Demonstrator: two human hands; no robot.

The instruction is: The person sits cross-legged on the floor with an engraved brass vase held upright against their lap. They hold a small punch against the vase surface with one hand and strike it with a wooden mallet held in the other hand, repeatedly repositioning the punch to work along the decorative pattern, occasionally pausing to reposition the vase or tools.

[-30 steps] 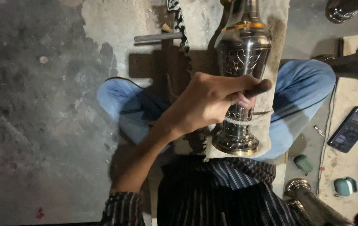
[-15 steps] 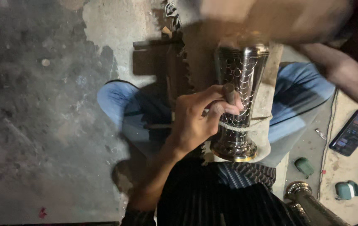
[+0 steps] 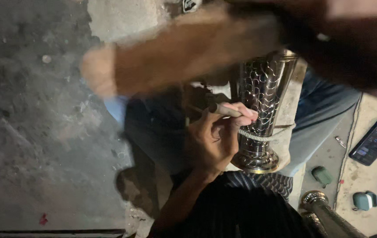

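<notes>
Two hands busy: left hand (image 3: 212, 141) now gripping chisel (image 3: 226, 110) against engraved metal vase (image 3: 265, 101); right hand (image 3: 98, 70) newly swung across, blurred, grip unreadable.

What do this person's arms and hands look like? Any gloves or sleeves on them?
No gloves: both hands are bare. The left hand shows plainly, its forearm bare up to a dark sleeve with thin pale stripes pushed back near the elbow. The right hand and its arm are a blur across the top, so any sleeve there cannot be told.
</notes>
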